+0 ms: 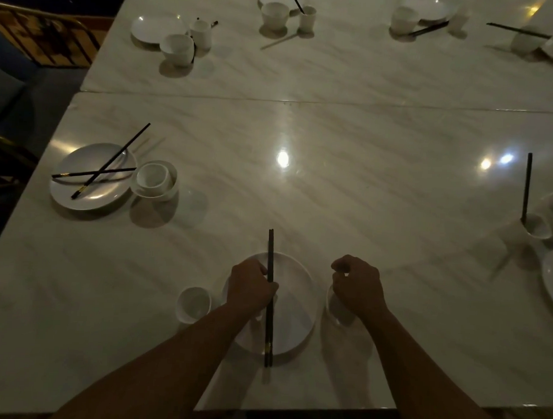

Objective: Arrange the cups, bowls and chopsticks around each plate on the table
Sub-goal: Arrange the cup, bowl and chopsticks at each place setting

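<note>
Left hand: the fingers are curled round a pair of long black chopsticks and grip them near mid-length.
Chopsticks: they lie parallel and touching. The far tips reach beyond the left fingers, and the gold-banded ends lie behind them, toward the person.
Round white plate: it sits directly beneath the left fingers, and the chopsticks cross over it from far rim to near rim.
Right hand: the fingers are curled inward with the thumb tip near the forefinger. I cannot tell whether they hold anything.
Pale white cup: it is mostly hidden under the right palm, just right of the plate's rim.
Small white handleless cup: it stands upright left of the left fingers, beside the plate.
Glossy pale marble-patterned table: it lies under everything.
Second white plate: it is well left of the left fingers and carries crossed black chopsticks.
</note>
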